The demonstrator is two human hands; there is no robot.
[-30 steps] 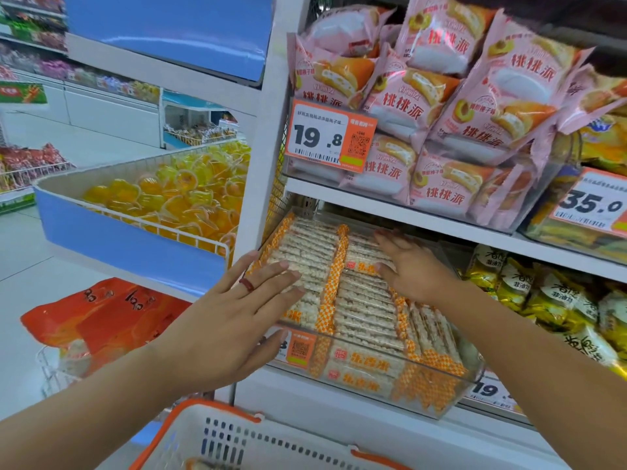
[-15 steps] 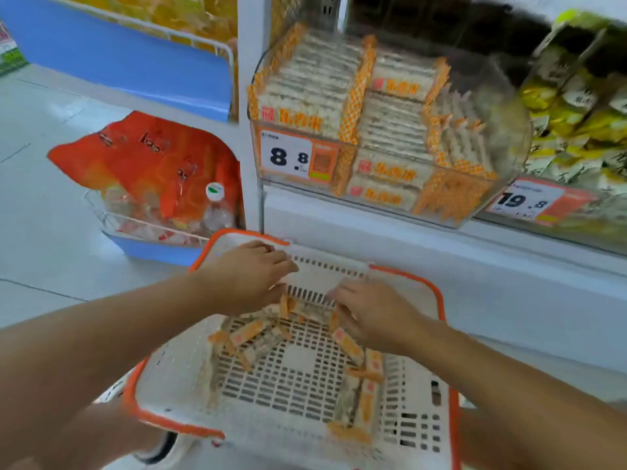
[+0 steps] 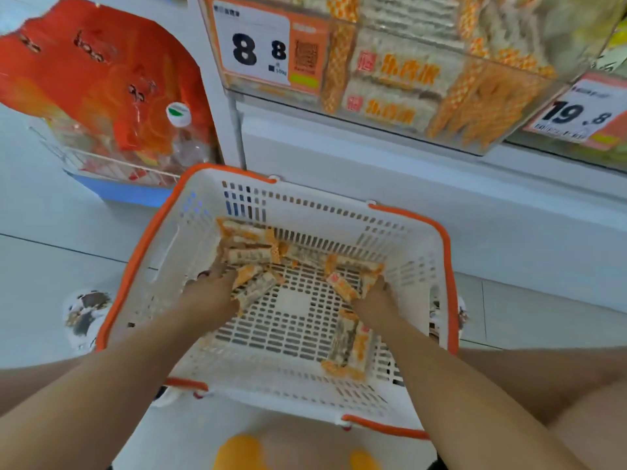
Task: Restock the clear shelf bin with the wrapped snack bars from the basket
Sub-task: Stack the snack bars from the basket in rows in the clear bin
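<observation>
Down in the basket [image 3: 420,252], our left hand [image 3: 212,293] and right hand [image 3: 376,300] each grasp a bunch of snack bars [image 3: 251,252], probably to carry more per trip. Clear shelf bin [image 3: 559,106] sits above, nearly full; two bars [image 3: 351,347] lie loose.

One basket [image 3: 142,252], two hands, two price tags, and several loose snack bars [image 3: 249,256], blurred beyond exact count.

Orange bags [image 3: 101,79] fill a wire rack [image 3: 112,164] at left; price tags [image 3: 252,47] front the shelf; print blurred.

Bright even store light, soft shadows, overall motion blur, wide-angle bending at edges
</observation>
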